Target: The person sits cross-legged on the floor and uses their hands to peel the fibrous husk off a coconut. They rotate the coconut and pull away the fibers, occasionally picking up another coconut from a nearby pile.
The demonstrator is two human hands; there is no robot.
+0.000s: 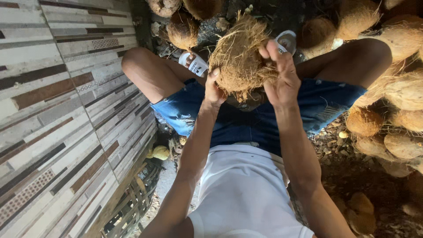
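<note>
Coconut (240, 55): fibrous husk, held above your lap between both hands.
Left hand (214, 90): your fingers grip its lower left side.
Right hand (282, 75): fingers curled on the husk, perhaps tearing fibre.
Pile (396, 92): more coconuts at your right.

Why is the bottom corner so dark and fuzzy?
In the head view, light falls on the coconut held in the left hand and right hand; the ground at lower right is shadowed and soft, and the tiled wall looks bent.
</note>
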